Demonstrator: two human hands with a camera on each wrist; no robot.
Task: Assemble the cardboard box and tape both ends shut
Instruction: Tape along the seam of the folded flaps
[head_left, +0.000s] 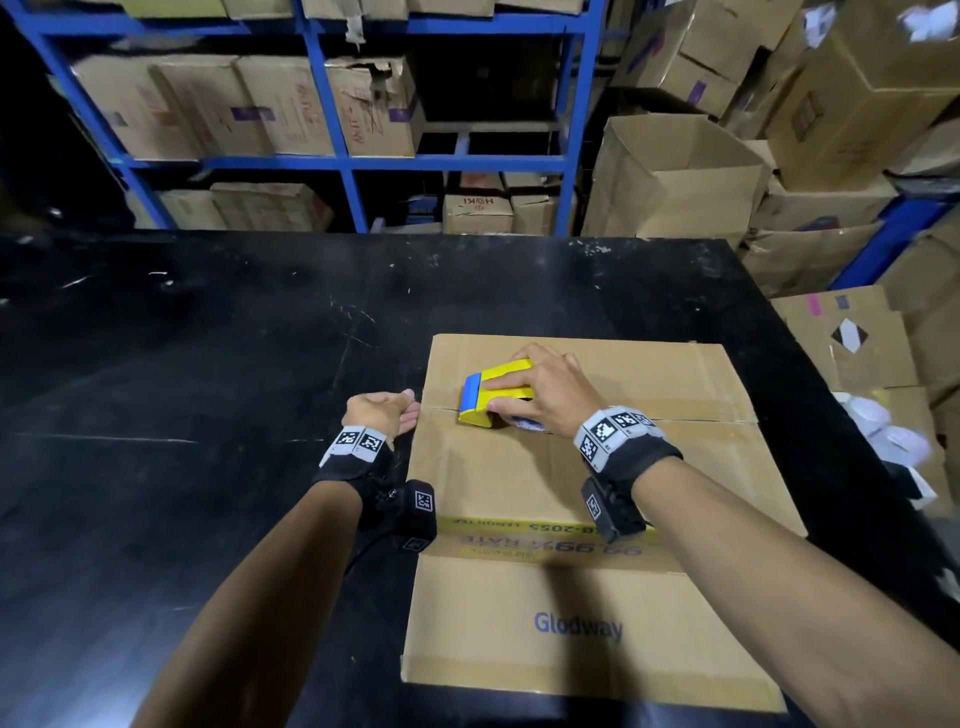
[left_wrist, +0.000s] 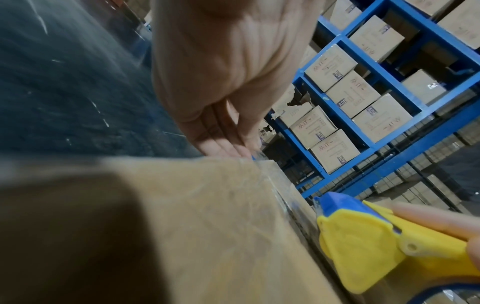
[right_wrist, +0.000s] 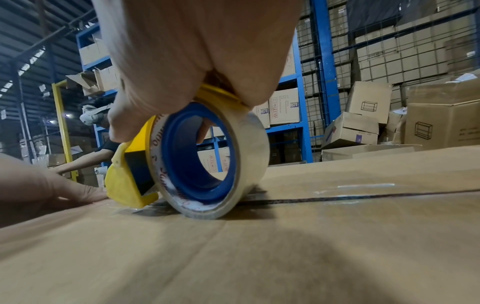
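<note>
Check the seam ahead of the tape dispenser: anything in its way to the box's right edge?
Nothing visible. The seam runs bare from the tape dispenser to the box edge.

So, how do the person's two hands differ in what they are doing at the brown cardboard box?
The right hand grips the yellow and blue tape dispenser; the left hand holds no tool. The right hand is over the middle seam on top of the brown cardboard box; the left hand is at the box's left edge, fingers fairly straight against the seam's end. Both wear black wrist straps with printed markers, and both work along the same seam.
</note>
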